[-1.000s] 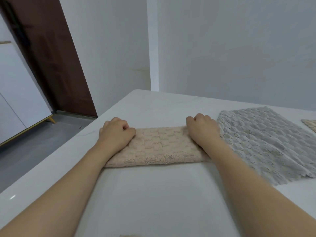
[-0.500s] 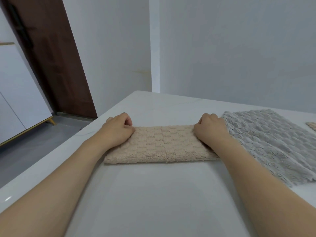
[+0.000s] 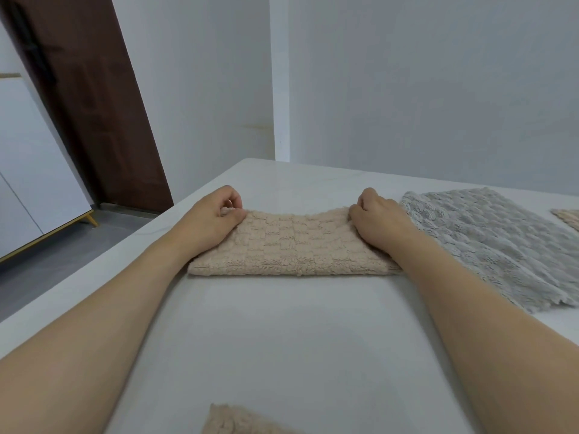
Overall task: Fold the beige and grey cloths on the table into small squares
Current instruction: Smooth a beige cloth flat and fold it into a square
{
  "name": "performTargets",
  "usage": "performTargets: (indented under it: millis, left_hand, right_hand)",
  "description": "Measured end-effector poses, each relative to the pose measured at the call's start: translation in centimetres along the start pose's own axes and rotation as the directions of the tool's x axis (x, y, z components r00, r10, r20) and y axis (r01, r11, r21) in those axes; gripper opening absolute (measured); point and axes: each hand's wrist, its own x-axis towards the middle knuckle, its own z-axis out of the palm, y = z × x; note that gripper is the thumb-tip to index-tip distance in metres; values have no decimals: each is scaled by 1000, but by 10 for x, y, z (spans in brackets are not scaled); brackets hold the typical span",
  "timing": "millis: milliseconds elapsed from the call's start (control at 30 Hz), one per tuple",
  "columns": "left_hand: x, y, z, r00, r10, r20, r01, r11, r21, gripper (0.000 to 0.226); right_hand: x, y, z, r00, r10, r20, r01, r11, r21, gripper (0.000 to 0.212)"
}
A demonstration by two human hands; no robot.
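Note:
A beige checked cloth (image 3: 294,245) lies folded into a wide strip on the white table (image 3: 282,339), folded edge toward me. My left hand (image 3: 213,219) pinches its far left corner and my right hand (image 3: 377,220) pinches its far right corner. The far edge sags a little between them. A grey checked cloth (image 3: 488,242) lies spread flat just right of my right hand.
Another beige cloth (image 3: 238,421) shows at the table's near edge, and a corner of a further beige cloth (image 3: 568,217) at the far right. The table's left edge drops to a grey floor, with a brown door (image 3: 94,104) and white cabinet (image 3: 28,183) beyond.
Both hands have shifted from pressing down on the strip's ends to pinching its far corners, and the far edge has lifted slightly. My view has tilted down a little.

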Motion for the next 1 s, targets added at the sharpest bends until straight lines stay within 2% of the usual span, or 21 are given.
performTargets:
  millis: [167,333,400,433,533,633,733,867,1000]
  left_hand:
    - [1,-3,0,998,-5,-59,3,999,-35,11]
    - [1,0,2,985,-104,-135,87,988,-125,20]
    - [2,0,2,985,-136,-102,119,980,-158,18]
    - [2,0,2,985,-158,-74,142,972,-187,14]
    - [2,0,2,980,-193,-46,178,959,-221,7]
    - [-1,1,1,974,-184,-131,160,972,-174,10]
    - [-4,3,1,961,-194,-199,164,974,-154,12]
    - [-5,-2,-1,937,-228,-264,173,961,-215,24]
    - [-6,-2,-2,921,-252,-298,183,954,-239,20]
  right_hand:
    - [3,3,-7,989,59,133,-49,996,-79,37]
    - [3,2,-16,980,17,197,-4,998,-67,34]
    - [3,5,-18,981,10,192,-19,999,46,28]
    - [3,8,-18,980,15,200,-49,985,165,24]
    - [1,15,-16,982,46,181,-135,847,515,22]
    - [1,21,-15,988,104,113,-153,749,644,25]
    - [2,24,-14,981,136,138,-193,647,738,18]
    - [6,19,-7,975,192,115,-217,674,706,13]
    - [6,11,4,978,207,40,-191,791,581,27]
